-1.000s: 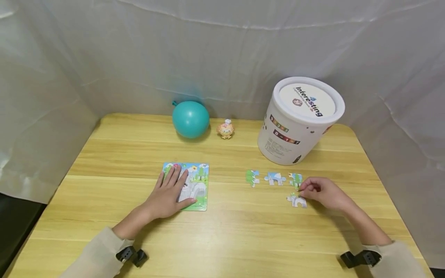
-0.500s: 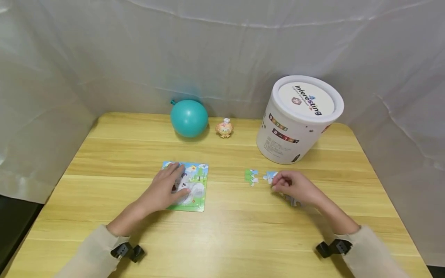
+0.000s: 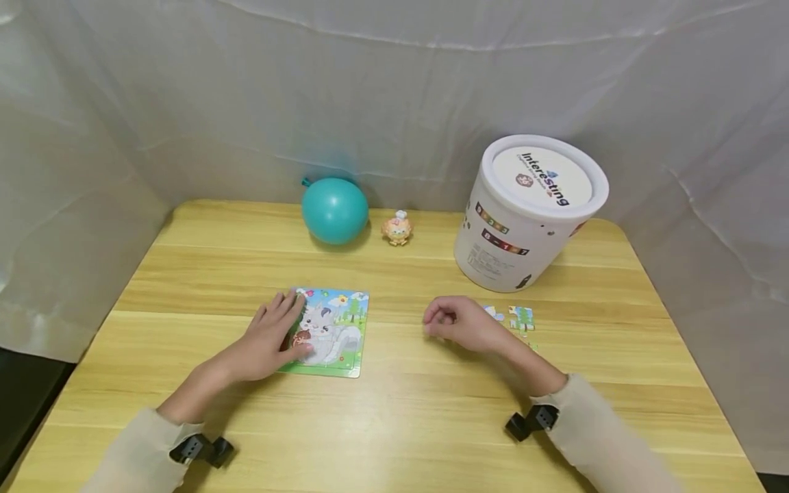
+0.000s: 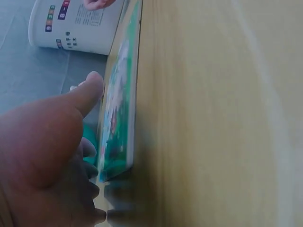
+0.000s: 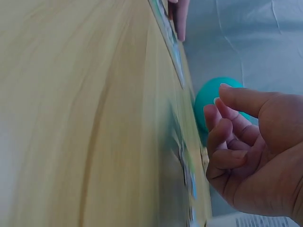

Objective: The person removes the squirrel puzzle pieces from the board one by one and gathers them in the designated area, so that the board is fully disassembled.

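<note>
The left hand [image 3: 261, 342], fingers spread, lies over the squirrel puzzle [image 3: 333, 339] at its nine o'clock; the right hand [image 3: 462, 323], loosely curled, seemingly empty, hovers at three. A low wrist sweep could scatter the loose puzzle pieces [image 3: 523, 318].

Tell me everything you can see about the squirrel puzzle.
The squirrel puzzle is a thin, square board, apparently card or wood, with a green lower border and pale edge, lying flat on the table. It pictures a grey squirrel with something round and brown, trees, flowers and clouds. The left hand hides part of its left side; contact is unclear.
</note>
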Demonstrator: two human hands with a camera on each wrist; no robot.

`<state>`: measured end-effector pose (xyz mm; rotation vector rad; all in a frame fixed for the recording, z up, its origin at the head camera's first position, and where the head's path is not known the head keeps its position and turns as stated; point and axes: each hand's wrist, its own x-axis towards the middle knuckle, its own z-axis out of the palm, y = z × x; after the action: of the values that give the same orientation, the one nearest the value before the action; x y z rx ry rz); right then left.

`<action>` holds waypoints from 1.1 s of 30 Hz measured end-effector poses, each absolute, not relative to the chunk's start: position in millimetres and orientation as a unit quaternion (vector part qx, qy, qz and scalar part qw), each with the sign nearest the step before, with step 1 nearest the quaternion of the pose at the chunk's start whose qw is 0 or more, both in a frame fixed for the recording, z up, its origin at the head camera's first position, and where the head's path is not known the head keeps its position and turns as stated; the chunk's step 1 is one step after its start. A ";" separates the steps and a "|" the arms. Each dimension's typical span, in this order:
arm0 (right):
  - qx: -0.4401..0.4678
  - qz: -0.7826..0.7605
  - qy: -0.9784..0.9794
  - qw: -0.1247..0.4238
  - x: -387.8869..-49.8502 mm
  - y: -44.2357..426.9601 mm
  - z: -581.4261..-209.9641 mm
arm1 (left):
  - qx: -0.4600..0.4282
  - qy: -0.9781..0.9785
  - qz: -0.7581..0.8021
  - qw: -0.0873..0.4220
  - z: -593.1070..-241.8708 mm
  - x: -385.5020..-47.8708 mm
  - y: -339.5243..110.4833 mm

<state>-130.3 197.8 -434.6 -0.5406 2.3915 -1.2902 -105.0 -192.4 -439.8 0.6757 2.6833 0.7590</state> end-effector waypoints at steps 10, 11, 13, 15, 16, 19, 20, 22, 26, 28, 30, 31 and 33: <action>-0.218 -0.456 0.842 0.188 -139.4 144.3 -432.8 | 0.229 0.928 0.255 0.144 -448.6 -101.5 -195.0; -0.222 -0.455 0.842 0.188 -140.1 138.7 -432.4 | 0.228 0.930 0.251 0.145 -448.7 -101.5 -194.5; -0.229 -0.452 0.842 0.187 -141.4 127.7 -432.0 | 0.226 0.932 0.243 0.147 -448.4 -101.0 -193.4; -0.234 -0.449 0.842 0.188 -142.8 116.9 -431.6 | 0.224 0.933 0.238 0.150 -447.6 -100.8 -192.4; -0.235 -0.447 0.842 0.187 -143.5 111.6 -431.6 | 0.223 0.934 0.235 0.150 -447.4 -100.8 -192.0; -0.237 -0.443 0.844 0.187 -146.2 97.0 -432.0 | 0.223 0.936 0.229 0.149 -448.0 -100.9 -191.4; -0.236 -0.440 0.846 0.188 -147.3 92.2 -432.4 | 0.223 0.936 0.227 0.147 -448.6 -100.9 -191.5; -0.234 -0.432 0.851 0.187 -149.6 83.6 -433.4 | 0.228 0.936 0.230 0.140 -449.9 -100.5 -191.7; -0.229 -0.411 0.864 0.179 -154.5 68.9 -436.1 | 0.231 0.934 0.236 0.139 -448.0 -99.7 -190.5; -0.226 -0.402 0.870 0.176 -156.2 62.2 -437.4 | 0.232 0.932 0.241 0.141 -447.8 -99.7 -190.3; -0.226 -0.394 0.874 0.175 -157.4 56.2 -438.8 | 0.232 0.931 0.245 0.141 -447.0 -99.4 -189.8; -0.227 -0.390 0.875 0.173 -158.1 53.4 -440.1 | 0.235 0.930 0.247 0.139 -447.6 -99.1 -189.9; -0.229 -0.383 0.879 0.168 -158.6 48.5 -442.1 | 0.241 0.927 0.255 0.131 -451.1 -99.0 -191.0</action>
<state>-158.6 48.5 -442.1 -0.6525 2.5003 -1.0904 -99.0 -191.0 -451.1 0.6987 2.6930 0.7391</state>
